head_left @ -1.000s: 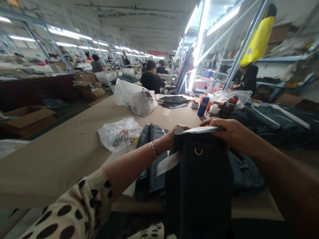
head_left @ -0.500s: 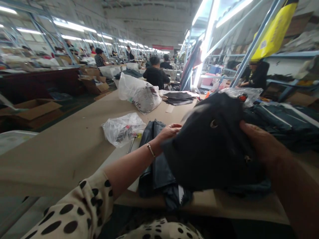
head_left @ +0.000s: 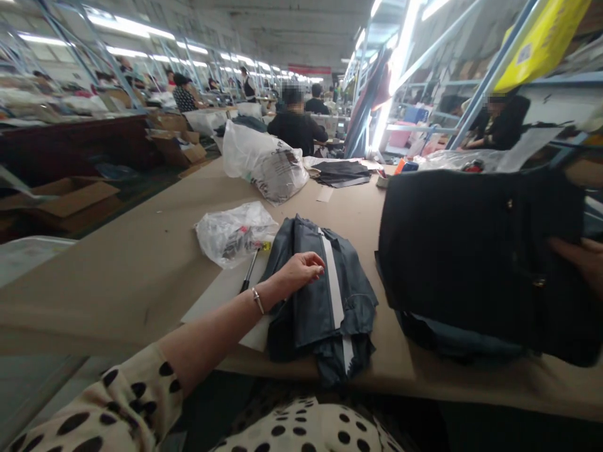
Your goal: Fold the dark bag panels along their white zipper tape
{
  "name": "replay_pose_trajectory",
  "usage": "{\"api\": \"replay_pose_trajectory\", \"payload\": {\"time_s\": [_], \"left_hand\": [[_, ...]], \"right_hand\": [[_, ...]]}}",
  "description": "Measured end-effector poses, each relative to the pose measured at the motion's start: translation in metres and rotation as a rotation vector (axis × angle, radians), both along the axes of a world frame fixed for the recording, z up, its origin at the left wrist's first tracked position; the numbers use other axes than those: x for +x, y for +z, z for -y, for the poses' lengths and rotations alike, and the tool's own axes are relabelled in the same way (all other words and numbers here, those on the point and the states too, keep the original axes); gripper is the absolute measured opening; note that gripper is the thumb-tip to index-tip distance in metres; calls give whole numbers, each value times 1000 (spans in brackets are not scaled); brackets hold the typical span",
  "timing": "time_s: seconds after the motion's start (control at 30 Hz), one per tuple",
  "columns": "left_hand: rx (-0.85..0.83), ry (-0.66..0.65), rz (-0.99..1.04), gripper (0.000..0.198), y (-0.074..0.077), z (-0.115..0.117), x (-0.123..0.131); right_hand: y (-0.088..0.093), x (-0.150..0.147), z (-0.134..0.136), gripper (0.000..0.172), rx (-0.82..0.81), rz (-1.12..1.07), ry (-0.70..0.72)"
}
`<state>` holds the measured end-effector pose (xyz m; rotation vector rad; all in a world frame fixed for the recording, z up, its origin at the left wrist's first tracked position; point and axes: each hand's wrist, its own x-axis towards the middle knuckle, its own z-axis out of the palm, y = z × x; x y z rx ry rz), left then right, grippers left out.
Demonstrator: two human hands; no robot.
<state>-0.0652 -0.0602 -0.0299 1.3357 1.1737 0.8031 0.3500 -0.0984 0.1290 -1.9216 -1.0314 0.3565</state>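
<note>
My right hand is at the right edge, gripping the side of a dark bag with small gold-coloured metal fittings. Part of that hand is cut off by the frame. The bag is held over the right part of the table, tilted towards me. My left hand, with a bracelet at the wrist, hovers over a stack of grey-blue fabric pieces. Its fingers are curled together, and nothing shows in them. A white strip runs down the stack. Beneath the dark bag, more dark fabric shows.
Left of the stack lie a clear plastic bag, a black pen-like tool and white paper. A larger plastic bag and dark flat pieces are farther back. Open cardboard boxes stand left of the table.
The dark bag has moved right with my right hand, uncovering the grey-blue stack. My left hand has come away from the bag and now hovers over the stack.
</note>
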Motion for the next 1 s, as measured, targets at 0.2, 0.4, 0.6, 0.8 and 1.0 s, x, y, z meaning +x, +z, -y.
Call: {"api": "replay_pose_trajectory", "payload": {"time_s": [0.2, 0.4, 0.6, 0.8, 1.0], "left_hand": [[385, -310, -783, 22, -4, 3, 30], [321, -287, -1003, 48, -8, -2, 66], [240, -243, -989, 50, -7, -3, 80], [92, -155, -747, 37, -11, -14, 51], [-100, -36, -395, 15, -14, -11, 18]], "right_hand": [[-11, 64, -9, 42, -151, 355, -247], [-74, -36, -4, 43, 18, 287, 360], [-170, -157, 7, 33, -57, -17, 855], [-203, -188, -5, 41, -226, -271, 852], [-200, -221, -25, 59, -344, -583, 715]]}}
